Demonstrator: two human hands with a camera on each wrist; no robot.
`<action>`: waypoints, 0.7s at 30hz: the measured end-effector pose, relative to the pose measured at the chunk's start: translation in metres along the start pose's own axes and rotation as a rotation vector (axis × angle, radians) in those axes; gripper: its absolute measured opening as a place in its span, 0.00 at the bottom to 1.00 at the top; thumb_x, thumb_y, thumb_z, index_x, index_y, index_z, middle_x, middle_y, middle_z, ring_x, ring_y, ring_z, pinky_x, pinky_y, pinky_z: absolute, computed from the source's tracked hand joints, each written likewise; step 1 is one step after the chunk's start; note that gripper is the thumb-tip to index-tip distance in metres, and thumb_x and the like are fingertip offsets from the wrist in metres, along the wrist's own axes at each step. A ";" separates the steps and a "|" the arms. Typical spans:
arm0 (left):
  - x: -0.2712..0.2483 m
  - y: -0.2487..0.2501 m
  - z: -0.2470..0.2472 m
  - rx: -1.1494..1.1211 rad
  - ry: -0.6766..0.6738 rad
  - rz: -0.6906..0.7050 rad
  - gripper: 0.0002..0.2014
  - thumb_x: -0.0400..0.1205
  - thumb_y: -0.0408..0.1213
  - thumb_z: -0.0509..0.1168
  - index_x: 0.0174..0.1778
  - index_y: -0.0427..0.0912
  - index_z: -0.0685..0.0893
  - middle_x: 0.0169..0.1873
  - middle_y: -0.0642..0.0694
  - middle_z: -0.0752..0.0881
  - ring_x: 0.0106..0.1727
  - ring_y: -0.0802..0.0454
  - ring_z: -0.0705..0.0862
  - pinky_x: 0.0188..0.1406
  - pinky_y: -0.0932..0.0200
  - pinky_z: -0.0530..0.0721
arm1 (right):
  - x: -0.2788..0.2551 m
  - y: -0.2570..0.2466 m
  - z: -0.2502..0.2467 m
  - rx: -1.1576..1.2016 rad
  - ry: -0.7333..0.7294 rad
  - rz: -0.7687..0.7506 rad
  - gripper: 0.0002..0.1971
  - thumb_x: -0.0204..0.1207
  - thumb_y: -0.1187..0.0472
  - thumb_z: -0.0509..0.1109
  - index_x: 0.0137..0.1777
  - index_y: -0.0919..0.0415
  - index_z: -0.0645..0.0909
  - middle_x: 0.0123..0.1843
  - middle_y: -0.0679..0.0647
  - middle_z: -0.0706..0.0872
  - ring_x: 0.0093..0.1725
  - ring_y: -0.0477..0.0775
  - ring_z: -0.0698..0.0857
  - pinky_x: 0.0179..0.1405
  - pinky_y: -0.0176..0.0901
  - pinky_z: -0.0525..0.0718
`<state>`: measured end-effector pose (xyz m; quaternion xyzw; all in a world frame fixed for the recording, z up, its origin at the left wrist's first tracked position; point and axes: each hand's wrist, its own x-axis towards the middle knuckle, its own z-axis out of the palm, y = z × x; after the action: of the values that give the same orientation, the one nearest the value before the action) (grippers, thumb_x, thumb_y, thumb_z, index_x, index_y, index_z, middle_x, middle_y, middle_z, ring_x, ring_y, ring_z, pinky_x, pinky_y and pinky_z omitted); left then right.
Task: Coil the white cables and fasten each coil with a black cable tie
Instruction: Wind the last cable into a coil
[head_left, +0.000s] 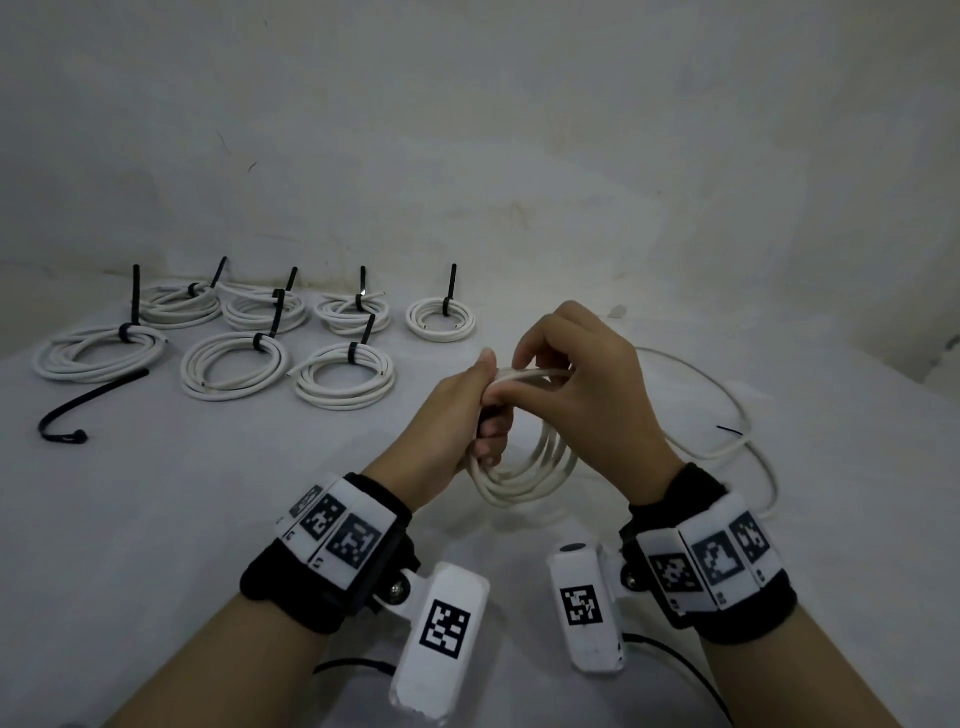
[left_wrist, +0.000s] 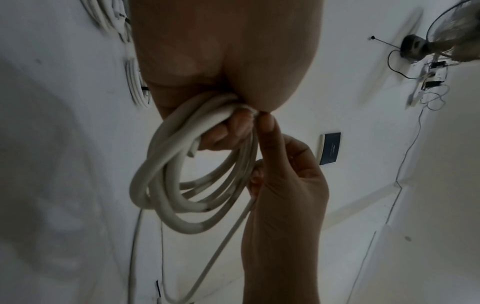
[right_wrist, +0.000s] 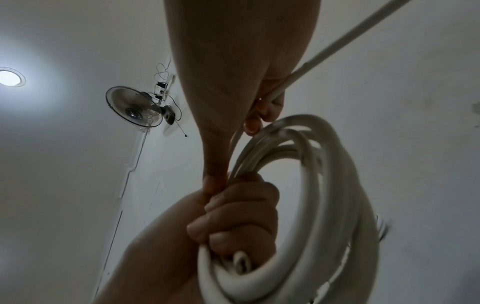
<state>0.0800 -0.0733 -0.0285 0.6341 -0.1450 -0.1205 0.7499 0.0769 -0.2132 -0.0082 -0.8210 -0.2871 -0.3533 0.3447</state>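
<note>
My left hand (head_left: 483, 410) grips a hanging coil of white cable (head_left: 524, 473) at its top, fingers curled round the bundled loops (left_wrist: 182, 156). My right hand (head_left: 566, 374) sits just to its right and pinches the running strand of the same cable at the top of the coil (right_wrist: 270, 98). The loose tail (head_left: 737, 415) trails off to the right across the white table (head_left: 208, 519). A loose black cable tie (head_left: 88, 402) lies at the left. In the right wrist view the left fingers (right_wrist: 233, 216) clench the coil (right_wrist: 324, 185).
Several tied white coils (head_left: 234, 364), each with a black tie sticking up, lie in two rows at the back left before the wall. A small black tie piece (head_left: 730, 430) lies at the right. Black wrist-camera leads (head_left: 691, 675) run near the front edge.
</note>
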 end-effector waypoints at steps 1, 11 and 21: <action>0.000 0.000 0.000 -0.023 -0.013 -0.012 0.26 0.89 0.52 0.44 0.27 0.43 0.65 0.18 0.51 0.64 0.17 0.57 0.61 0.18 0.65 0.66 | 0.000 0.001 0.001 -0.013 0.004 -0.003 0.15 0.62 0.55 0.83 0.36 0.60 0.79 0.36 0.47 0.74 0.34 0.41 0.73 0.32 0.29 0.69; -0.003 0.008 -0.008 -0.163 -0.071 0.034 0.18 0.77 0.52 0.60 0.27 0.43 0.73 0.17 0.54 0.62 0.15 0.62 0.58 0.15 0.69 0.60 | -0.002 0.010 0.002 0.336 -0.249 0.340 0.06 0.78 0.65 0.71 0.53 0.63 0.82 0.40 0.57 0.88 0.33 0.53 0.89 0.37 0.45 0.87; 0.005 0.000 -0.019 0.093 0.181 0.136 0.10 0.80 0.35 0.67 0.56 0.40 0.79 0.28 0.44 0.80 0.23 0.55 0.80 0.31 0.53 0.88 | -0.001 0.013 -0.004 0.275 -0.311 0.347 0.08 0.80 0.64 0.68 0.54 0.57 0.88 0.32 0.57 0.86 0.23 0.51 0.86 0.28 0.33 0.79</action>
<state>0.0917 -0.0578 -0.0308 0.6654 -0.1247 -0.0050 0.7360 0.0839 -0.2236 -0.0117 -0.8477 -0.2371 -0.1162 0.4601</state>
